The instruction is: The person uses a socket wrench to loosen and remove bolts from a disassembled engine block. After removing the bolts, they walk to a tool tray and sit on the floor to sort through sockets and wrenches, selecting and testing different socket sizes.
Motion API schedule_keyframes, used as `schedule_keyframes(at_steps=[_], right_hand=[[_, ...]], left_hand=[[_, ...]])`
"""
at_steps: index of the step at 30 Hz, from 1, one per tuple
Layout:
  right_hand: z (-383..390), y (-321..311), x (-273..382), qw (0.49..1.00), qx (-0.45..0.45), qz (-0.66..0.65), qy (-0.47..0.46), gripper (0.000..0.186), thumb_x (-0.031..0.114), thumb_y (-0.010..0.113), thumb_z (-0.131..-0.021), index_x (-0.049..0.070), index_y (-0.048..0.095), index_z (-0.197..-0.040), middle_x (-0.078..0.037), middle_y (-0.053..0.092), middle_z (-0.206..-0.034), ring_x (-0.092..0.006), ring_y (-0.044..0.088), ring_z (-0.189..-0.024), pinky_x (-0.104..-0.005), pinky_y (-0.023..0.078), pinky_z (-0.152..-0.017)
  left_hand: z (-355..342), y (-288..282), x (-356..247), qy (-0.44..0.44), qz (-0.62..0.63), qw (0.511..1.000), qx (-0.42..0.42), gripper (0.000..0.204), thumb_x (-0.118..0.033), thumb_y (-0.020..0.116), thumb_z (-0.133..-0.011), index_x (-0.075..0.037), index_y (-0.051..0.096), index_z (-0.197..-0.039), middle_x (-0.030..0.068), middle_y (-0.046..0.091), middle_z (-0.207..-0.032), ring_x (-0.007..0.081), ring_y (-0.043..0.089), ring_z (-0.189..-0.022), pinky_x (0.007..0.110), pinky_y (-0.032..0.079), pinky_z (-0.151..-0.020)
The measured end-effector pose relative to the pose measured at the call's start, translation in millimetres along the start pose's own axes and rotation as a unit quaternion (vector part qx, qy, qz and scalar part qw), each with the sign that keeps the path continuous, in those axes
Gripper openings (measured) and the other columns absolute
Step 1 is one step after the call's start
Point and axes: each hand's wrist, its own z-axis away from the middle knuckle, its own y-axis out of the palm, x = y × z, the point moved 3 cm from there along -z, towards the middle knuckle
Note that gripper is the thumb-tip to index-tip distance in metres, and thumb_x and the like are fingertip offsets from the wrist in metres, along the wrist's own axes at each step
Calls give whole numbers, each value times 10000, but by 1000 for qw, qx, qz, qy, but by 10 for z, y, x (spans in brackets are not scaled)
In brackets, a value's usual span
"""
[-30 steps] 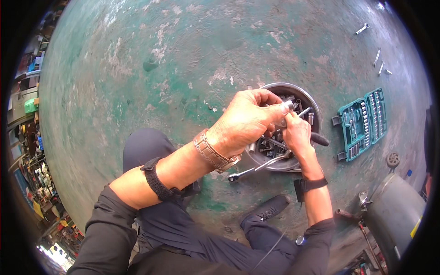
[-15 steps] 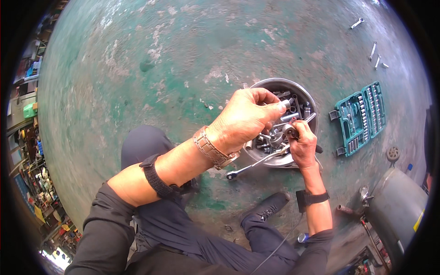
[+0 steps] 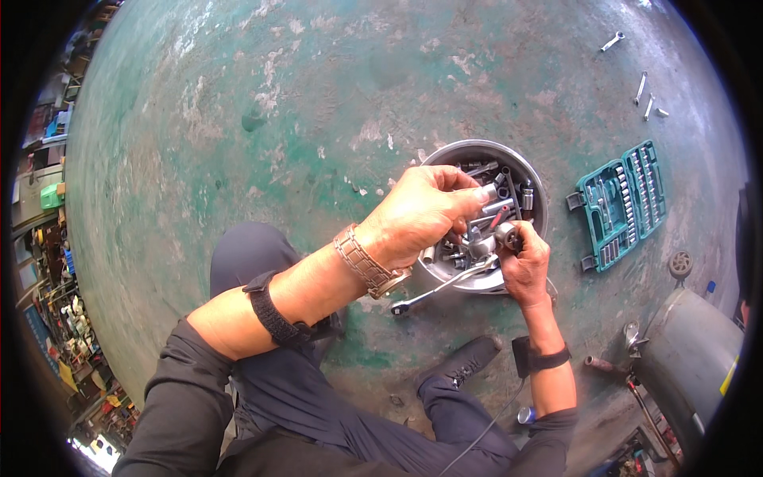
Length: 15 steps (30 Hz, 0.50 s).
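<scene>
A round metal basin (image 3: 534, 168) on the floor holds a heap of sockets, ratchets and other tools. Above its left side, my left hand (image 3: 417, 211) pinches a short silver socket (image 3: 489, 192) between thumb and fingers. My right hand (image 3: 526, 266), at the basin's right side, is closed round a ratchet wrench (image 3: 506, 234), its round head showing beyond my fingers; most of its handle is hidden by the hand. The socket and the ratchet head are apart. Another ratchet (image 3: 404, 308) leans out over the near rim. A red-marked tool (image 3: 499, 216) lies within the heap.
An open teal socket case (image 3: 616, 208) lies on the floor to the right. Several wrenches (image 3: 612, 42) are scattered at the far right. A grey tank (image 3: 690, 358) with a wheel stands at the near right. Cluttered shelves (image 3: 60, 318) run along the left.
My right hand with the ratchet has come slightly nearer to me, lower in the view and a little farther from the socket. My left hand still pinches the socket, slightly lower.
</scene>
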Motion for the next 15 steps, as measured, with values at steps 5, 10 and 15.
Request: schedule_keyframes(at_steps=[5,10,15], right_hand=[[7,-3,-53,986,56,-77,138,200,55,713,-795,14,605,-958,-133,693,-850,-158,659,-733,-302,497,-644],[18,105,-207,946,61,-231,221,258,63,701,-812,-9,596,-1036,-81,678,-954,-114,615,-841,-266,488,-751],[63,155,-347,888,82,-357,279,304,75,696,-823,-9,591,-1095,-63,658,-988,-120,602,-881,-263,473,-795]], left_hand=[[-13,8,44,-29,92,995,-16,171,-175,617,-900,-4,613,-889,48,605,-732,109,549,-574,266,486,-516],[-33,-15,122,-57,135,989,-27,256,-221,496,-958,-14,608,-857,77,623,-745,142,568,-570,296,498,-518],[-58,-66,176,-61,161,985,3,273,-247,562,-932,18,620,-957,124,663,-831,193,638,-650,334,533,-581]])
